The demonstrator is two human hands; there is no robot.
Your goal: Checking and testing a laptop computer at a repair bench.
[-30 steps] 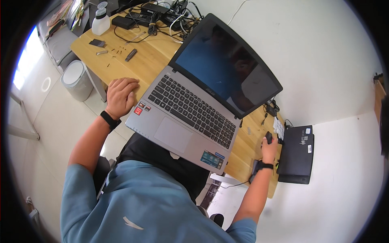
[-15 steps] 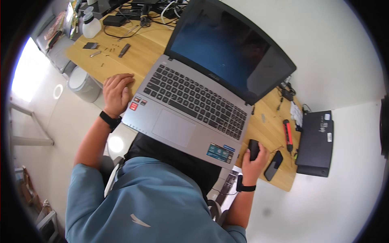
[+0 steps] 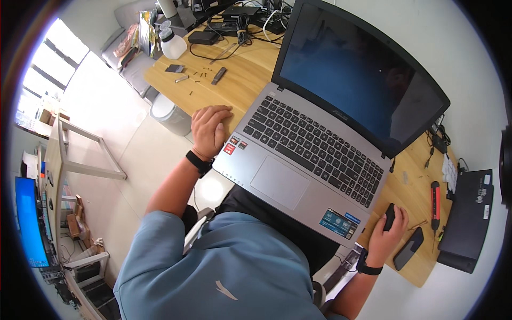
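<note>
An opened grey laptop [image 3: 288, 176] fills the middle of the wooden desk, its screen [image 3: 362, 69] dark with a bluish sheen. Left of the keyboard, my left hand [image 3: 209, 128] rests on the desk edge beside the laptop's corner, fingers loosely stretched and holding nothing. At the laptop's right side, my right hand [image 3: 388, 234] is curled around a black computer mouse [image 3: 390, 216]. Just right of that hand lies a dark smartphone [image 3: 408, 249]. A red and black screwdriver [image 3: 435, 205] lies beyond the phone.
Several small screws [image 3: 198, 74], a dark USB stick-like piece [image 3: 219, 76] and a white pump bottle [image 3: 173, 45] are at the far left of the desk. Cables and adapters [image 3: 240, 29] crowd the back. A black flat device [image 3: 468, 218] leans by the right wall. A bin [image 3: 169, 113] stands below the left edge.
The view has swung left, so the desk and laptop appear farther right and a blue monitor at the left has come into sight. Both hands keep their places.
</note>
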